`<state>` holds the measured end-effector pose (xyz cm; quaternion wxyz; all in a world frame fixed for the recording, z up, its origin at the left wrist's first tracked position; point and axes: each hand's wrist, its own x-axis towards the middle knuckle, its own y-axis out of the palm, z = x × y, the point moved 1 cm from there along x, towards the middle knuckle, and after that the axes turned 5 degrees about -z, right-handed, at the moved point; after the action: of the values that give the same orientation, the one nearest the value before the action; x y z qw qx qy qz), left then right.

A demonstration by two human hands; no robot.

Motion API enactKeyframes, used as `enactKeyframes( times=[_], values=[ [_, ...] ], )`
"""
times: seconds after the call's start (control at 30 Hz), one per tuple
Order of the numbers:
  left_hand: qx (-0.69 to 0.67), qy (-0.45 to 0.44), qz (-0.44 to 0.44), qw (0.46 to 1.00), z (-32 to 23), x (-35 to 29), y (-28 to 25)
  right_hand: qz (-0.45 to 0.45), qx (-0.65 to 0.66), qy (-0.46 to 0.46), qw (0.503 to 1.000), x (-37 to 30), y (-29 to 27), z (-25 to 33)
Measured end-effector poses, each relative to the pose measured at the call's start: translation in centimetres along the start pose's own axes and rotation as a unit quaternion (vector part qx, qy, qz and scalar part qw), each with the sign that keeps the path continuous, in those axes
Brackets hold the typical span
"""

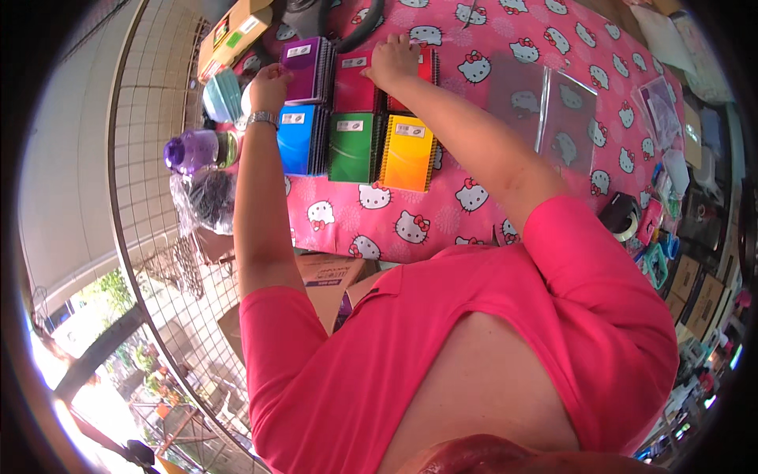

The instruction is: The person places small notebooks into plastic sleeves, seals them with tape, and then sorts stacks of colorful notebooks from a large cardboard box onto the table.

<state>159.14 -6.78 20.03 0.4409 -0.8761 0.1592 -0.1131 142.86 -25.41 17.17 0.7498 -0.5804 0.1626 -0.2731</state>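
Several spiral notebooks lie in two rows on the table. The far row has a purple notebook (300,82), a crimson notebook (354,88) and a red notebook (429,66) partly under my right arm. Nearer lie a blue notebook (297,142), a green notebook (351,150) and a yellow notebook (407,156). At the purple notebook's left edge, my left hand (268,88) has its fingers bent in and closed against it. My right hand (394,63) rests over the crimson and red notebooks, thumb held apart from the other fingers.
A pink patterned cloth (466,158) covers the table. Along the left stand a purple-capped bottle (193,152), face masks (223,96) and a cardboard box (234,38). A clear plastic folder (545,118) lies to the right, and black tape (620,215) sits by the right edge.
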Motion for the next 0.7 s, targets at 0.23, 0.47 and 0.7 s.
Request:
enactKeyframes(
  times=[0.23, 0.47, 0.7],
  values=[
    [-0.087, 0.001, 0.032, 0.996, 0.5, 0.1, 1.6, -0.012, 0.379, -0.039, 0.924, 0.9, -1.0, 1.1],
    [-0.473, -0.161, 0.089, 0.862, 2.8, 0.9, -0.5, -0.149, 0.458, -0.119, 0.869, 1.8, -6.4, 6.8],
    [-0.154, -0.031, 0.042, 0.987, 2.6, 0.1, 1.3, -0.05, 0.36, 0.131, 0.922, -0.5, 2.3, 10.1]
  ],
)
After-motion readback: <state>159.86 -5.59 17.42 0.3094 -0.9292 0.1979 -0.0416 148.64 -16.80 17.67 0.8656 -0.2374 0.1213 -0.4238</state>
